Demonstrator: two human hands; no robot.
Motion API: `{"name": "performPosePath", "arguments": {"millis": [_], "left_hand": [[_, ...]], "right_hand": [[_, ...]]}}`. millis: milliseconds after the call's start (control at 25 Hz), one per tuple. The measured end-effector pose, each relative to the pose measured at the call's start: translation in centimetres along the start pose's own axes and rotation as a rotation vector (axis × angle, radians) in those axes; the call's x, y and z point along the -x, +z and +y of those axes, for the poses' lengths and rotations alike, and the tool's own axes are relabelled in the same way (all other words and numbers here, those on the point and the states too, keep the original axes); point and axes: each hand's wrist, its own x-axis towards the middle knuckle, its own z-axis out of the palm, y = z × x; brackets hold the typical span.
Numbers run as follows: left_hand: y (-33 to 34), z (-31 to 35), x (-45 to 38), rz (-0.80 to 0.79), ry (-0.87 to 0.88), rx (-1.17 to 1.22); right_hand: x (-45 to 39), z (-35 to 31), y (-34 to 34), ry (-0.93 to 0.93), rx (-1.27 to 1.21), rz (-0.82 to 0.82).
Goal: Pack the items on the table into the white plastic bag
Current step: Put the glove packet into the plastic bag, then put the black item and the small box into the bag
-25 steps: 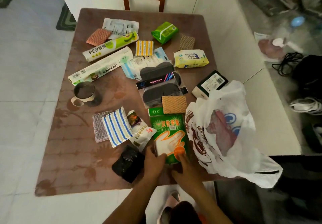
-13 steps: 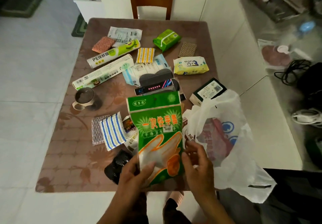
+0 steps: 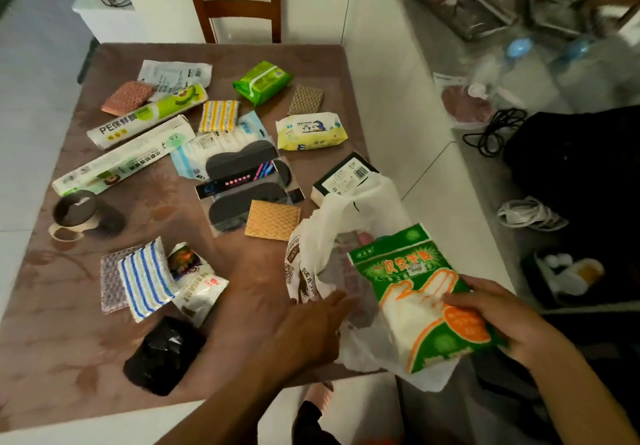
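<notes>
Right hand (image 3: 498,316) gripped the green pack of disposable gloves (image 3: 415,295) at its lower right corner, thumb curled over the front, fingers hidden behind. Pack was held tilted above the mouth of the white plastic bag (image 3: 332,233), not yet inside.

Left hand (image 3: 311,327) reached flat toward the bag's near rim, fingers straight and together, fingertips (image 3: 341,297) at the plastic; actual contact could not be told through the blur. It held nothing.

Bag sat at the bench's (image 3: 62,340) right front corner, mouth open upward, partly overhanging the edge.

Elsewhere on the bench: an orange scouring pad (image 3: 272,219) just left of the bag, a dark box (image 3: 343,178) touching its far side, a black wrapped bundle (image 3: 166,354) beside the left forearm, a blue-striped cloth (image 3: 145,278), a yellow wipes pack (image 3: 310,131), a green tissue pack (image 3: 261,81) and 2 long cling-film boxes (image 3: 124,160) near the left edge.
</notes>
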Motion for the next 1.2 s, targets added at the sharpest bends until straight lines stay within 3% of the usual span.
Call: {"name": "performPosePath", "arguments": {"millis": [160,280,400,520,680,800,880,920,1000,1080,1200], "left_hand": [[4.0,-2.7,-2.3,-0.089,0.011,-0.073],[4.9,-4.1,-1.4,0.069,0.050,0.054],[5.6,-5.4,-0.6,0.088,0.052,0.026],[6.7,-6.6,-0.2,0.145,0.061,0.049],[5.0,-6.2,1.7,0.192,0.084,0.178],[3.4,-6.3,4.8,0.431,-0.080,0.370],[4.6,-9.2,7.4,0.612,-0.371,0.458],[5.5,-11.1,8.7,0.627,-0.544,0.429],[7.7,-14.8,11.2,0.492,-0.823,0.260],[8.7,-17.3,12.9,0.346,-0.908,0.249],[8.1,-18.9,13.4,0.386,-0.863,0.435]], "right_hand": [[-5.8,-0.2,2.6,0.099,0.128,-0.045],[-9.7,-0.6,6.4,0.032,0.140,-0.078],[-11.9,0.2,9.5,-0.044,0.291,-0.058],[-12.3,1.2,11.1,-0.098,0.602,0.046],[-7.1,0.4,11.8,-0.229,0.699,0.290],[-1.4,0.3,13.5,-0.478,0.629,0.397],[0.7,0.5,16.6,-0.647,0.594,0.280],[1.0,0.9,18.6,-0.687,0.612,0.180],[0.6,2.2,23.2,-0.699,0.706,-0.035],[-0.2,3.9,27.3,-0.643,0.771,-0.192],[-0.7,5.2,30.2,-0.423,0.776,-0.275]]}}
